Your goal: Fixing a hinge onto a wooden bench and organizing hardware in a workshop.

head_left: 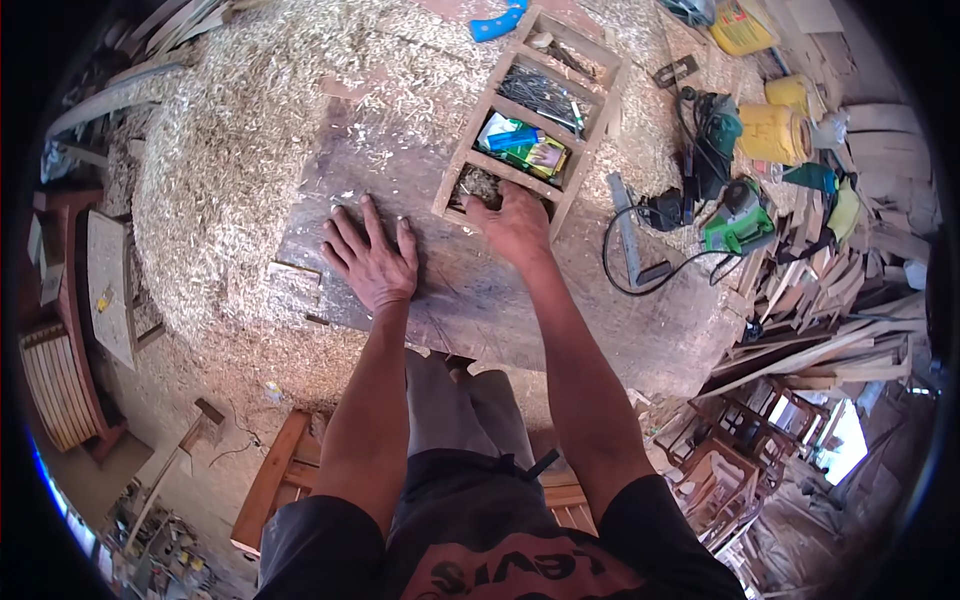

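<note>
My left hand (370,260) lies flat on the dark wooden workbench (430,285), its fingers spread and nothing in them. To its right stands a wooden box (590,150) divided into several compartments. My right hand (515,225) reaches into the nearest compartment, where wood shavings (478,186) lie beside the thumb. The other fingertips are partly hidden, so I cannot see whether they hold anything. Farther up the box, one compartment has a blue object (512,139) and a green-and-yellow packet (545,158). Beyond it, another contains a pile of nails (535,92).
Shavings (230,200) cover the far and left side. A blue handle (497,22) lies beyond the box. To the right are a metal square (625,225), a green power tool (738,215) with a black cord, and yellow containers (775,133). Wood scraps (820,265) are heaped farther right.
</note>
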`<state>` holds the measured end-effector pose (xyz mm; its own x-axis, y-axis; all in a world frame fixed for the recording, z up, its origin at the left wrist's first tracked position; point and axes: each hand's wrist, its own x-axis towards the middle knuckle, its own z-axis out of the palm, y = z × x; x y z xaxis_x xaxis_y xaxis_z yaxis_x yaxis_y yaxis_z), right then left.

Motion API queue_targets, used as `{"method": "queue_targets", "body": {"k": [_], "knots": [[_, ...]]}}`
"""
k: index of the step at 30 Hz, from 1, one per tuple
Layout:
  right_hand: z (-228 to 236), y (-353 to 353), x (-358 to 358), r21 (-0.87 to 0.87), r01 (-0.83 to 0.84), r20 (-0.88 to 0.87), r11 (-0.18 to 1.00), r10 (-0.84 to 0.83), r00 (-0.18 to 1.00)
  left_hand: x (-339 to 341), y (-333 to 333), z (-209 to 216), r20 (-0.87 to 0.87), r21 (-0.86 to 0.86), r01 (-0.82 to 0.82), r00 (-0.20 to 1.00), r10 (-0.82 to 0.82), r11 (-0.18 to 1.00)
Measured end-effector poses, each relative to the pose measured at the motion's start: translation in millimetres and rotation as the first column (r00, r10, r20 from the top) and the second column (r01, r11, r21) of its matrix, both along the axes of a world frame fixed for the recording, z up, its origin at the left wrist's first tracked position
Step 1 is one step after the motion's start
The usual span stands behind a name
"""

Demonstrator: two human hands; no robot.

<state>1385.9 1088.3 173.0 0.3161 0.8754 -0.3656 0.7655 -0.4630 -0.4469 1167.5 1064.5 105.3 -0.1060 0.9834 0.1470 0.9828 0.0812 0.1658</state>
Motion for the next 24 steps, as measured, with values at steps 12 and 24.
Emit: {"method": "queue_targets", "body": {"k": [12,24], "knots": [[21,16,-26,-0.067,0.079,0.097,0.995,-0.072,0.993,2,0,-2,-0.045,0.028,-0.011,0.999,0.012,1.0],[22,3,-6,-0.053,-0.049,0.133,0.997,0.056,0.99,1,-3,-2,-0.032,0.038,-0.029,0.999,0.031,0.999]]}}
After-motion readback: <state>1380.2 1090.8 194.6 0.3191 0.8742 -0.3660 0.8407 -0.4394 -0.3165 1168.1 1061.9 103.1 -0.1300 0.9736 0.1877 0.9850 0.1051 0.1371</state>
